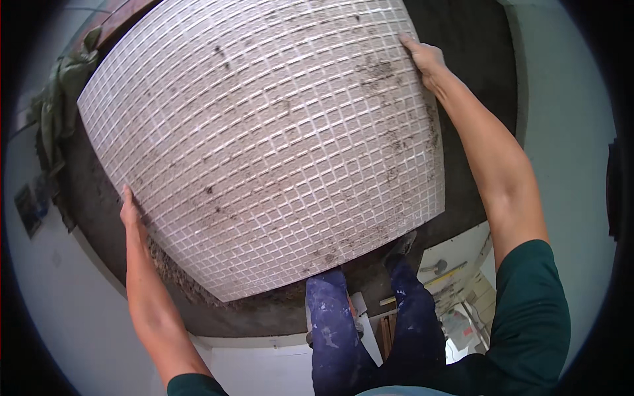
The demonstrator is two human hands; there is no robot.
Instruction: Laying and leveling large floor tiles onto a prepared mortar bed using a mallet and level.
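Observation:
A large tile (264, 145) fills the upper middle of the head view, its ridged grid back toward me and specked with grey mortar crumbs. By its left edge my left hand (131, 210) grips it, thumb on the back face and the other fingers hidden behind. Higher up, my right hand (428, 61) is closed round the right edge, thumb also on the gridded side. The tile stands tilted, its lower edge just in front of my legs. Dark grey mortar (479, 72) covers the floor around and behind it.
Loose crumbly mortar (181, 274) lies along the tile's lower left. A green cloth or sack (66, 99) hangs at the far left. Behind my right leg are a pale tile with a hammer-like tool (436, 266) and a plastic bag (460, 330). White walls (568, 132) flank the space.

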